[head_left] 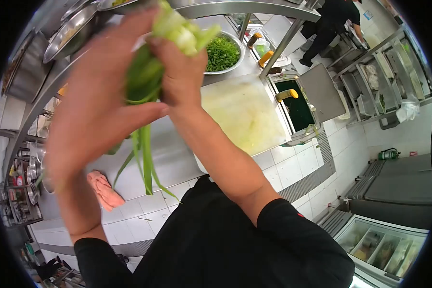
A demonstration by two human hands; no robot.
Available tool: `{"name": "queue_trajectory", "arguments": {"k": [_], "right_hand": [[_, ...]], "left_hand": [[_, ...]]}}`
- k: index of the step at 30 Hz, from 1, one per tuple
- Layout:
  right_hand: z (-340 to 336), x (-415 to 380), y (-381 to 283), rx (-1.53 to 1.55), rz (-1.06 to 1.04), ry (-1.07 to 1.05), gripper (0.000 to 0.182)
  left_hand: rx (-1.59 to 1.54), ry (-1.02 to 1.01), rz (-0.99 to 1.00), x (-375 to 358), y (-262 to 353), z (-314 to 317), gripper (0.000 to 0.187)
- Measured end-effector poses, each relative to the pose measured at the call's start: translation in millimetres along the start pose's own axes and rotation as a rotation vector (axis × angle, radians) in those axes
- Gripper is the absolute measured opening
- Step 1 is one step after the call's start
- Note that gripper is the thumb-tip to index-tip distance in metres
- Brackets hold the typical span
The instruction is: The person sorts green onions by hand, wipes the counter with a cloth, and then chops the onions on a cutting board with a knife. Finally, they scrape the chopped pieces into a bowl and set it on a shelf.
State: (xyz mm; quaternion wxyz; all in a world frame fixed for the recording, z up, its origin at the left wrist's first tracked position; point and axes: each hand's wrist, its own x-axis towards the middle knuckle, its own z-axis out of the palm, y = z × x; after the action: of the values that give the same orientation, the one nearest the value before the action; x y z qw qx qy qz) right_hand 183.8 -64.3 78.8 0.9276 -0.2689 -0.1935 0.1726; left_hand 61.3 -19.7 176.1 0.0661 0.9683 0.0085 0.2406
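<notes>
- The bare right hand [184,79] was curled closed around a long bundle of green leafy stalks with pale stem ends [146,79], raised above the grey metal counter [177,144].
- The bare left hand [96,101] arched beside the bundle, thumb spread wide; motion blur hid whether it gripped anything.
- Long green ends hung loose below; gathering them evenly probably called for a light, steady hold that spared them bruising.
- The white, yellow-stained rectangular board [244,115] lay near the round silver metal bowl [243,54] of chopped greens [223,54].
</notes>
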Motion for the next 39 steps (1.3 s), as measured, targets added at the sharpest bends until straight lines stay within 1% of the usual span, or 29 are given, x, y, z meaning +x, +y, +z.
{"name": "queue_trajectory", "arguments": {"k": [1,2,3,4,5,7,11,12,13,14,15,16,17,19,20,22,23,25,26,28,29,30,32,33,34,35,36,37,39], "right_hand": [[-30,1,6,-0.073,0.095,0.035,0.032],[-60,0,12,-0.056,0.123,0.105,0.031],[-92,-1,21,-0.041,0.151,0.171,0.030],[-134,-3,39,-0.059,0.168,0.292,0.027],[-173,-13,48,-0.056,0.196,0.365,0.027],[-244,-30,69,-0.269,0.180,0.532,0.030],[-324,-50,75,-0.123,0.273,0.630,0.026],[-330,-52,70,-0.128,0.269,0.638,0.026],[-335,-53,66,-0.117,0.323,0.611,0.031],[-338,-52,61,-0.105,0.378,0.581,0.036],[-345,-53,56,-0.113,0.375,0.584,0.036],[-352,-54,50,-0.176,0.375,0.609,0.046],[-359,-54,41,-0.240,0.373,0.633,0.057],[-364,-53,-7,-0.363,0.387,0.735,0.079],[-374,-48,-28,-0.375,0.381,0.730,0.079],[-388,-39,-63,-0.864,0.250,0.574,0.097],[-391,-34,-75,-0.875,0.250,0.567,0.097],[-375,-17,-97,-1.545,0.314,-0.114,0.104],[-365,-9,-99,-1.550,0.312,-0.129,0.104],[-342,4,-89,-2.048,0.135,-0.753,0.110],[-334,9,-82,-2.115,0.100,-0.874,0.110],[-334,16,-73,-2.111,0.095,-0.892,0.110],[-343,32,-56,-2.165,0.135,-1.288,0.111],[-348,38,-50,-2.156,0.037,-1.365,0.101],[-354,47,-45,-2.143,0.031,-1.382,0.101],[-359,57,-40,-2.066,0.149,-1.412,0.091],[-362,63,-36,-1.984,0.266,-1.441,0.082],[-364,66,-34,-1.968,0.257,-1.461,0.082],[-368,66,-31,-1.997,0.258,-1.461,0.066]], "left_hand": [[-0.029,-0.165,-0.118,6,-3,31,0.108],[-0.056,-0.329,-0.237,6,-8,66,0.107],[-0.127,-0.346,-0.240,-3,-23,119,0.110],[-0.091,-0.493,-0.321,-3,-16,155,0.115],[-0.050,-0.560,-0.336,-12,-9,195,0.117],[-0.138,-0.740,-0.375,-21,-5,269,0.120],[-0.162,-0.763,-0.403,-33,13,347,0.116],[-0.131,-0.709,-0.397,-37,19,359,0.110],[-0.100,-0.651,-0.389,-39,22,368,0.103],[-0.105,-0.650,-0.383,-42,23,375,0.103],[-0.118,-0.586,-0.418,-46,23,379,0.096],[-0.132,-0.522,-0.451,-50,23,382,0.088],[-0.143,-0.519,-0.446,-54,24,385,0.088],[-0.104,-0.442,-0.401,-54,25,389,0.082],[-0.114,-0.433,-0.402,-53,25,392,0.082],[-0.105,-0.411,-0.368,-51,27,394,0.078],[-0.114,-0.404,-0.375,-49,27,396,0.078],[-0.119,-0.454,-0.357,-39,26,398,0.075],[-0.122,-0.445,-0.369,-35,26,399,0.075],[-0.155,-0.419,-0.343,-28,26,403,0.067],[-0.154,-0.411,-0.357,-25,25,404,0.067],[-0.155,-0.417,-0.351,-21,25,406,0.066],[-0.151,-0.424,-0.358,-17,26,410,0.064],[-0.141,-0.457,-0.361,-16,25,412,0.070],[-0.130,-0.490,-0.367,-16,24,414,0.076],[-0.125,-0.489,-0.386,-18,25,415,0.076],[-0.058,-0.479,-0.405,-23,31,409,0.087],[0.013,-0.468,-0.422,-27,34,403,0.098],[0.032,-0.484,-0.475,-42,33,386,0.102]]}}
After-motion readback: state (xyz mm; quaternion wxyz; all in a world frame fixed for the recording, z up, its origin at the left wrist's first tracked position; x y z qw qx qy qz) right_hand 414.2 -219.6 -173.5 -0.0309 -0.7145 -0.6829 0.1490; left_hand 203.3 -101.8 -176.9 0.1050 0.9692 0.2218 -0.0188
